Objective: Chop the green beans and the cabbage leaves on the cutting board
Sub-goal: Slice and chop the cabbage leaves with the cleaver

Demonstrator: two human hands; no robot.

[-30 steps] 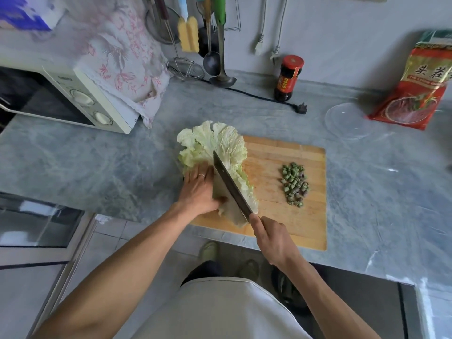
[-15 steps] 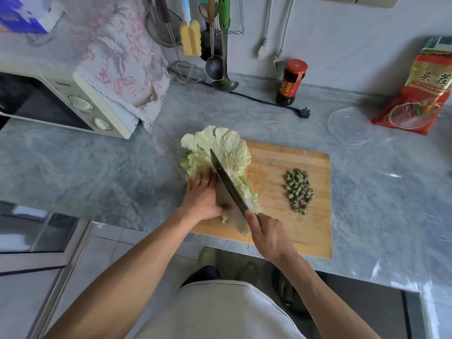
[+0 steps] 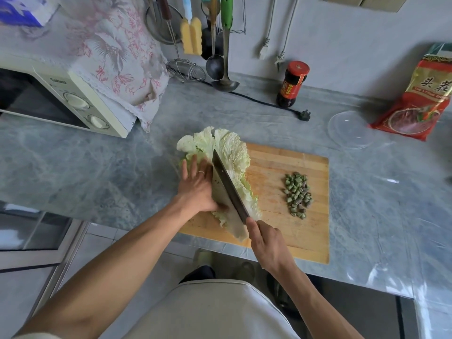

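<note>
Pale green cabbage leaves [image 3: 227, 150] lie stacked on the left end of a wooden cutting board [image 3: 276, 167], their tips hanging over its far left corner. My left hand [image 3: 197, 185] presses flat on the leaves with straight fingers, a ring on one finger. My right hand [image 3: 267, 243] grips the handle of a cleaver [image 3: 228, 192], whose blade stands lengthwise in the leaves just right of my left hand. A small heap of chopped green beans [image 3: 297, 194] sits on the right half of the board.
A microwave [image 3: 61, 99] under a floral cloth stands at the back left. Ladles and a strainer [image 3: 186, 69] hang on the wall, a dark sauce bottle [image 3: 292, 84] and a plug [image 3: 303, 115] behind the board. A clear lid [image 3: 351, 129] and a red packet [image 3: 423, 94] lie at the right.
My left hand's fingers have straightened and spread flat on the leaves. The cleaver stays in the leaves at nearly the same slant.
</note>
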